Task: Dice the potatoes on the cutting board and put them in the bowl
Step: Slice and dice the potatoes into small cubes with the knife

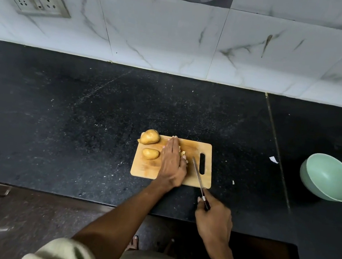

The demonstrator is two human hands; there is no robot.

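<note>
Some diced pieces (pixel 184 157) lie by the flat left hand (pixel 172 164), two potatoes (pixel 149 136) stay whole, the bowl (pixel 328 191) looks empty, and the right hand (pixel 213 218) grips the knife (pixel 198 174).

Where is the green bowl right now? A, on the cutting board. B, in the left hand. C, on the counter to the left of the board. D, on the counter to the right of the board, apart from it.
D: the green bowl sits on the black counter, well right of the cutting board, touching neither it nor any hand.

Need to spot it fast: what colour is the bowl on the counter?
Pale mint green, the bowl, seen in the head view, right of the cutting board.
</note>
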